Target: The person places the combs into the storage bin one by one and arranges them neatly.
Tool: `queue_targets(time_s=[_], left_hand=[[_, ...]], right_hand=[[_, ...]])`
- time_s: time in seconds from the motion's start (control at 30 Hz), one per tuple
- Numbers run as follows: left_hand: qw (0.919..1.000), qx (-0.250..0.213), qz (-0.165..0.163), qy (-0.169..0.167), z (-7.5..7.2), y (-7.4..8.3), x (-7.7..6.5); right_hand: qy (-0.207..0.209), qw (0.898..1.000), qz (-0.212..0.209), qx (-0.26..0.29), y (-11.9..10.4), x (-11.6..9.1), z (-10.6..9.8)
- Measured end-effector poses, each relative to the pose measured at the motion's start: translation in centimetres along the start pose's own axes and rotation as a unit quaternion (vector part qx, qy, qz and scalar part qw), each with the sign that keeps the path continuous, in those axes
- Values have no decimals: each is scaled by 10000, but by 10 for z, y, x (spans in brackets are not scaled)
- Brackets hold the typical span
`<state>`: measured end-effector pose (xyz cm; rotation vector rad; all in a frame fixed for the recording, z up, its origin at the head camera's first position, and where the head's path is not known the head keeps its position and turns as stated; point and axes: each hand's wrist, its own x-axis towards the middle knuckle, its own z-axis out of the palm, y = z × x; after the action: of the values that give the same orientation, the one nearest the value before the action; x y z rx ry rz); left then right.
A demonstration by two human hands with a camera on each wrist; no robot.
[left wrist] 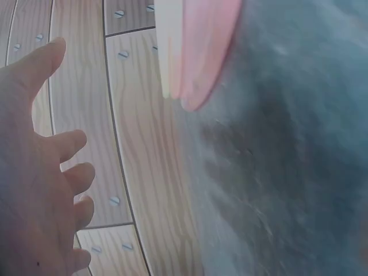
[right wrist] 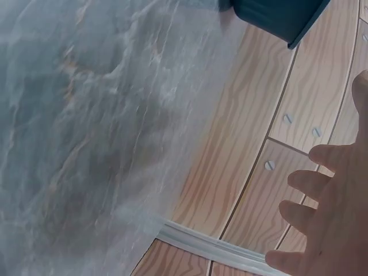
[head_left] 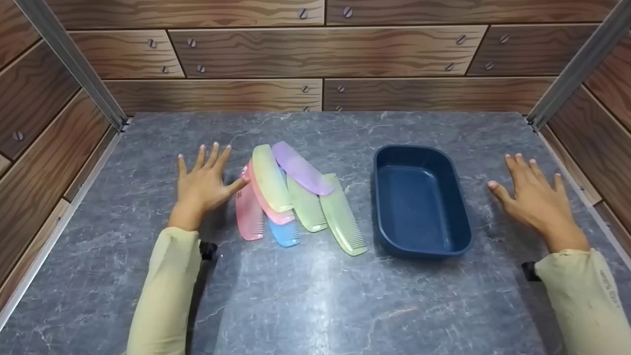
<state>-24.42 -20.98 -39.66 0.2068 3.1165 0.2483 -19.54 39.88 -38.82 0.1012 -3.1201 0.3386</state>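
Observation:
Several plastic combs lie in an overlapping pile left of the middle of the table. Among them are a purple comb [head_left: 301,168], a yellow comb [head_left: 271,177], a red comb [head_left: 250,217], a blue comb [head_left: 285,234] and a green comb [head_left: 341,217] at the right. My left hand [head_left: 202,185] is beside the pile, fingers spread and straight, its thumb pointing towards the red comb. To the right of the combs stands a dark blue tub [head_left: 419,212] with nothing in it. Beyond it my right hand [head_left: 540,202] is spread with straight fingers and holds nothing.
The grey marbled table [head_left: 315,296] has wood-patterned panels [head_left: 325,52] around its back and sides. Metal posts [head_left: 74,59] rise at the two back corners. Dark wrist straps [head_left: 208,250] show at both sleeves.

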Motion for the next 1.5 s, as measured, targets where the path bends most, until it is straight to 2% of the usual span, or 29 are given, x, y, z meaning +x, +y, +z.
queue_targets(time_s=[0.27,0.5,0.77,0.93,1.13,1.27,1.37,1.5], left_hand=[[9999,-85,9,-113,-2,6,19],[9984,-491,-76,-259,1,9,33],[9952,-852,-154,-466,7,13,48],[9935,-1019,-193,-471,10,14,55],[9919,-1158,-245,-463,14,19,61],[9886,-1348,-292,-603,17,19,64],[9837,-1564,-371,-809,19,18,66],[9734,-1977,-498,-1046,20,18,71]], right_hand=[[-8,9999,-139,3,-11,-2,1],[-36,9988,-460,163,-19,-4,1],[-378,9976,-543,197,-27,-10,4],[-326,9952,-796,466,-30,-13,5],[-157,9835,-1366,1177,-31,-18,9],[-163,9753,-1659,1448,-31,-18,15],[-256,9686,-1838,1653,-31,-17,17],[-477,9590,-1860,2086,-30,-16,16]])
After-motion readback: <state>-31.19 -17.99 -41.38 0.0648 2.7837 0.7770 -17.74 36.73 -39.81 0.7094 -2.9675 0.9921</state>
